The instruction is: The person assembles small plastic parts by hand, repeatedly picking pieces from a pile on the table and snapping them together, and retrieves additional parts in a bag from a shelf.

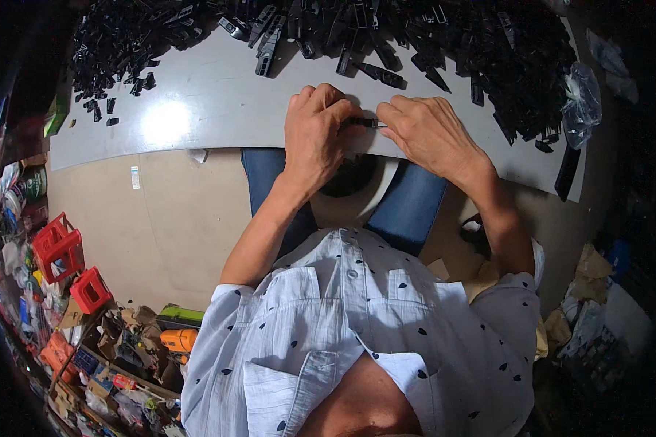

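Both hands meet over the near edge of the white table (pixel 219 109). My left hand (pixel 315 131) is closed, its fingers pinching one end of a small black plastic part (pixel 363 122). From the right, my right hand (pixel 424 131) closes its thumb and fingers on the other end, where a light, thin piece shows. The part lies level between the two hands; its ends are hidden by the fingers. Just beyond the hands are loose long black plastic pieces (pixel 270 47), one of them a tapered black piece (pixel 380 75).
A heap of small black parts (pixel 116 54) covers the far left, and a larger pile of black pieces (pixel 503 65) the far right. A clear plastic bag (pixel 582 105) hangs at the right edge. Red plastic stools (pixel 57 247) and clutter stand on the floor at left.
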